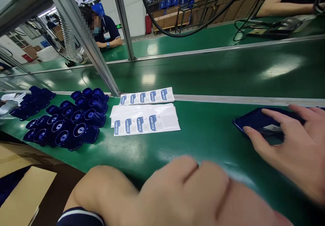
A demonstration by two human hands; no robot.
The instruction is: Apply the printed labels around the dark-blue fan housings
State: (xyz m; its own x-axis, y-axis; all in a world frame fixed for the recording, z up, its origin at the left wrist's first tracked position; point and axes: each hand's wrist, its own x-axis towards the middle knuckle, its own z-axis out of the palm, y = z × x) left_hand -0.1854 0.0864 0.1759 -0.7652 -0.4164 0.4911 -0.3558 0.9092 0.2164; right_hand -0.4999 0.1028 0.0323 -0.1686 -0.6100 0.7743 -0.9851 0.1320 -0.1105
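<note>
At the right end of the bench my right hand (294,141) bends over a dark blue plastic housing (251,119). Its thumb and fingers touch the part, which lies on the green surface. A small white label (273,127) shows between the thumb and fingers. Close to the camera, my left hand (193,192) is large and slightly blurred. Its knuckles are bent with the fingers together; the fingertips, and anything in them, are hidden. Sheets of white and blue printed labels (146,119) lie beyond the left hand, with a folded label strip (147,96) behind them.
Several dark blue cup-shaped housings (67,121) crowd the left of the green bench (142,151). A metal post (86,39) rises behind them. Below left stands an open cardboard box (27,195). A black cable (182,34) hangs overhead. Across the bench sits a co-worker (109,33).
</note>
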